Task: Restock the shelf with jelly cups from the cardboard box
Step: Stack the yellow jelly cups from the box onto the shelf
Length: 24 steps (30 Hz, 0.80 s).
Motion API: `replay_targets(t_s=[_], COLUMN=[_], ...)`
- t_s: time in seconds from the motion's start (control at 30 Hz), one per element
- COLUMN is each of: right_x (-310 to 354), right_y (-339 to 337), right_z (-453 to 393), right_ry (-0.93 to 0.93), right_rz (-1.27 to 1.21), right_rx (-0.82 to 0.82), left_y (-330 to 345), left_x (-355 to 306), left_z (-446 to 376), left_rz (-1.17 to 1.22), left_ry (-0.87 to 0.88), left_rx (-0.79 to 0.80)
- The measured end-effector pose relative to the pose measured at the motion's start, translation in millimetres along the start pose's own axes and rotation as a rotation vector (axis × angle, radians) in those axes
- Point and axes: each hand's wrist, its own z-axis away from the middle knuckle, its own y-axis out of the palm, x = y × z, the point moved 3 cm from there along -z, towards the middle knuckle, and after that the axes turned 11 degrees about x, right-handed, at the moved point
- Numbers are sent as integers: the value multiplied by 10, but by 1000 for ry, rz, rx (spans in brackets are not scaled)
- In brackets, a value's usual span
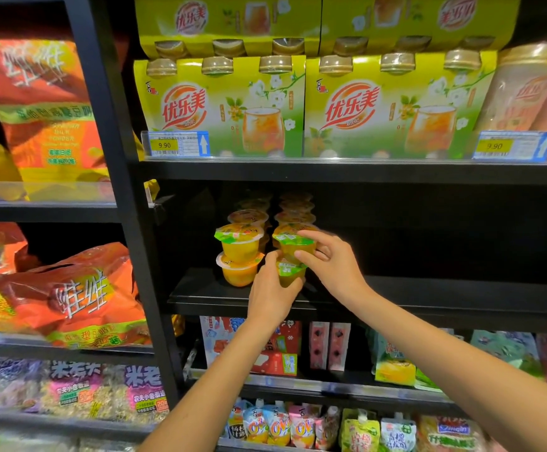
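Observation:
Orange jelly cups with green-and-white lids stand in two stacked columns on the black middle shelf (pixel 200 293). In the left column an upper cup (pixel 239 244) sits on a lower cup (pixel 238 272). At the front of the right column my left hand (pixel 270 296) grips the lower jelly cup (pixel 290 277) from below. My right hand (pixel 329 264) pinches the upper jelly cup (pixel 295 244) resting on top of it. More cups stand behind both columns in the dark. The cardboard box is out of view.
The shelf above holds yellow-green milk-tea cup packs (pixel 220 106) with price tags (pixel 174 144). Orange snack bags (pixel 70 295) fill the bay to the left, past a black upright post (pixel 142 256). Below are boxes and drink pouches (pixel 278 425). The middle shelf's right part is dark and bare.

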Motion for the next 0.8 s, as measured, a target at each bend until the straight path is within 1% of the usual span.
replay_targets(t_s=[0.13, 0.33, 0.6, 0.8], right_x=[8, 8, 37, 40], right_y=[16, 22, -56, -173], right_z=[18, 26, 118, 349], right_ry=[8, 25, 60, 95], right_rz=[0, 68, 127, 103], right_rx=[8, 6, -47, -110], left_y=[1, -18, -63, -140], left_x=[6, 8, -59, -59], left_z=[13, 98, 262, 520], left_rz=[2, -29, -95, -217], left_ry=[-6, 11, 23, 59], left_rx=[20, 36, 29, -20])
